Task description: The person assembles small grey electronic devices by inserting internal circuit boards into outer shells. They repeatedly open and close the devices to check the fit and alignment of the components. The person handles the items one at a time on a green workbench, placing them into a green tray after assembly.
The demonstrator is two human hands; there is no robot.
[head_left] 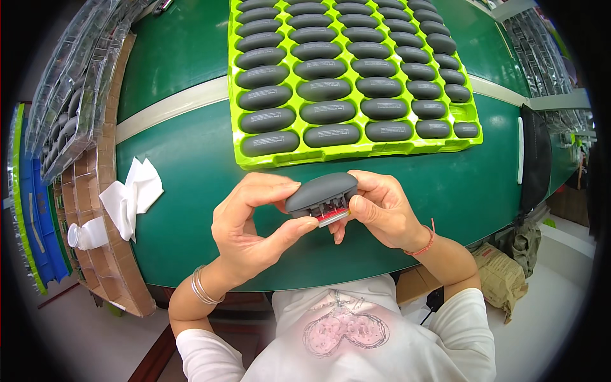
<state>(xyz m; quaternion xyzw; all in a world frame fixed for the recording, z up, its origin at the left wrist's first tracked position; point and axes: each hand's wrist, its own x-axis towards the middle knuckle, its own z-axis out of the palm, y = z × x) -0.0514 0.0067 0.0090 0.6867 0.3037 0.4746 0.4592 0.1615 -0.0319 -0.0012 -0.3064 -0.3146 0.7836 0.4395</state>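
Between both my hands is a dark grey oval device with a smooth rounded top and short dark prongs on its underside. A flat red and silver piece shows at its lower edge, and I cannot tell how it is joined. My left hand grips the left end, index finger above and thumb below. My right hand is closed on the right end, with the thumb at the front. Several similar dark grey oval devices lie in rows in a bright green moulded tray beyond my hands.
White tissue lies left on the green table. A cardboard divider box with a small white bottle stands along the left edge, beside clear plastic trays. A black flat item hangs at the right edge; a brown sack sits below.
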